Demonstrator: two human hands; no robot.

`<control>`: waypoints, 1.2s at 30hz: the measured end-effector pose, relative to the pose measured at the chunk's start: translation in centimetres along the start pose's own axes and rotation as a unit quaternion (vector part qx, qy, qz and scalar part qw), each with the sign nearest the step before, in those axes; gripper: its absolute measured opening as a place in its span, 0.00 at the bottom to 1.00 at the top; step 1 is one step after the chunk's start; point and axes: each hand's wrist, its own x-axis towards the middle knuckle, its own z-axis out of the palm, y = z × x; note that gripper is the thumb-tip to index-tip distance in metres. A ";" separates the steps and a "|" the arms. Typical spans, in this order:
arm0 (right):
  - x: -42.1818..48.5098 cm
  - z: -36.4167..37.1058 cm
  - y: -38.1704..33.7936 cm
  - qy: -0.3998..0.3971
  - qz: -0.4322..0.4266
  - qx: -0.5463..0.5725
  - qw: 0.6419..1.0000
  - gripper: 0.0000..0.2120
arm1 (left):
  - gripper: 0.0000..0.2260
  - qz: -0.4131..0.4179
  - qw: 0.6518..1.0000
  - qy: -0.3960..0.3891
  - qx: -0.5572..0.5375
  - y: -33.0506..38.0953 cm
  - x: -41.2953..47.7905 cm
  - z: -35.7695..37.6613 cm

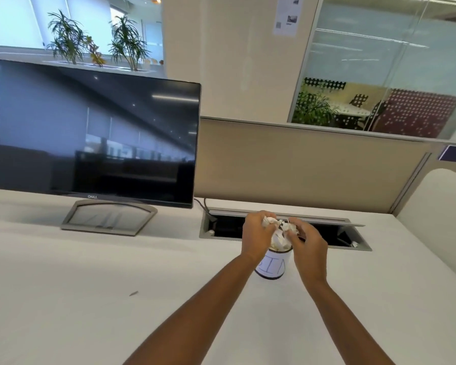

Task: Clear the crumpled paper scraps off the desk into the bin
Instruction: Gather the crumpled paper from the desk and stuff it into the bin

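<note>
Left hand (pixel 257 234) and right hand (pixel 309 246) meet over the bin (pixel 271 268) on a white desk (pixel 90 272), each with fingers curled round the crumpled scraps (pixel 279 227) held between them. The left hand grips a wad from the left and the right hand pinches another from the right. The paper sits directly above the bin's mouth, and more white paper appears to fill the opening beneath it, though where held paper ends and binned paper begins cannot be told. The bin stands upright, its long axis vertical, so the drop ahead looks to be straight down, with no sideways reach needed. Both hands flank the rim about equally. The left wrist crosses in front of the bin's left side and the right hand lies just beside its right edge. With the mouth narrow and seemingly already full, loose wads could spill back onto the desk. A dark monitor (pixel 90 133) stands well to the left, an open cable well (pixel 353 243) lies just behind the hands, and a small dark fleck (pixel 133 293) of uncertain kind lies well apart to the left.
</note>
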 end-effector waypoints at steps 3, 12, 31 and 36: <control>1.4 -0.1 0.5 0.006 -0.007 -0.027 1.000 0.12 | 0.10 0.018 0.998 -0.031 0.058 -0.2 0.6 1.6; 2.0 1.0 2.7 -0.084 -0.036 -0.099 0.991 0.11 | 0.18 0.057 0.955 -0.132 0.261 -4.1 1.5 3.3; 1.1 1.2 4.0 -0.333 -0.149 -0.389 0.846 0.26 | 0.21 0.049 0.971 -0.161 0.170 -4.4 0.7 1.9; 1.7 1.7 3.6 -0.359 -0.103 -0.397 0.839 0.21 | 0.20 0.055 0.960 -0.162 0.223 -4.7 0.9 1.9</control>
